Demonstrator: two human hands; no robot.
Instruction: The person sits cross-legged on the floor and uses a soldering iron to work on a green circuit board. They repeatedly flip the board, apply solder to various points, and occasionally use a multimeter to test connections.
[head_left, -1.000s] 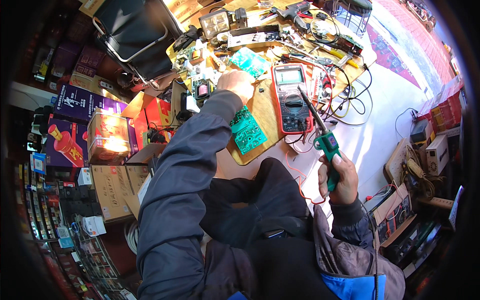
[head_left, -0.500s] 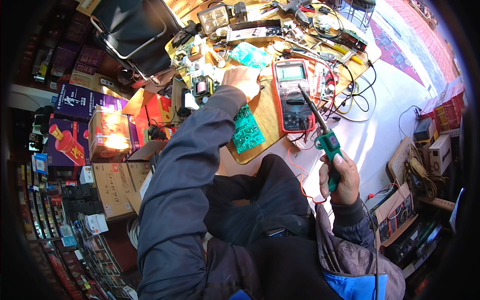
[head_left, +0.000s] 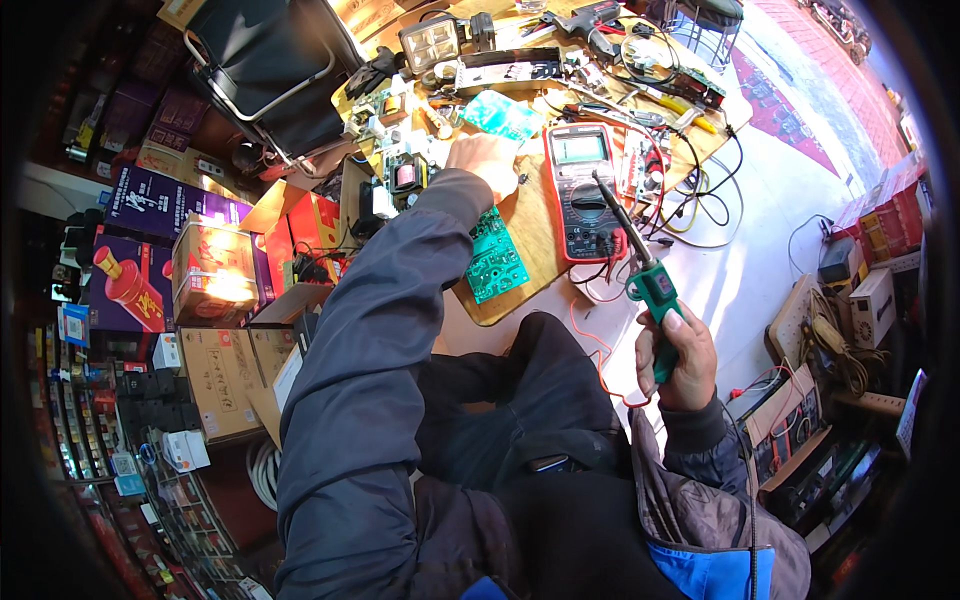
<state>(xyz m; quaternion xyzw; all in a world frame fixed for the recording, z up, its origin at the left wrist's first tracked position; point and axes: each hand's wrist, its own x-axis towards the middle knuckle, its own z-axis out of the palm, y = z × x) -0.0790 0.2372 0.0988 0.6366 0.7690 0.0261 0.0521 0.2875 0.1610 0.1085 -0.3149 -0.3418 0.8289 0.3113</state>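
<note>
My right hand (head_left: 684, 352) is wrapped round the green handle of a soldering iron (head_left: 657, 290). Its dark shaft points up and left, ending in front of the multimeter. Over the wooden table (head_left: 530, 240), my left hand (head_left: 484, 163) is closed, its fingers curled and partly hidden. What it holds, if anything, I cannot make out. Below its wrist lies a green circuit board (head_left: 495, 262) at the table's near edge. A lighter green board (head_left: 502, 115) lies just beyond the hand. To the right of it is a red and black multimeter (head_left: 583, 195) with its display lit.
Loose electronic parts and a transformer (head_left: 405, 175) crowd the table's left side. Test leads and cables (head_left: 700, 190) hang over its right edge. A black folding chair (head_left: 262, 75) stands beyond on the left. Cartons (head_left: 215, 262) are stacked on the left; a white box (head_left: 872, 305) sits right.
The view has shifted slightly. Both hands stay nearly where they were, the right one still gripping the soldering iron and the left one still beside the lighter green board.
</note>
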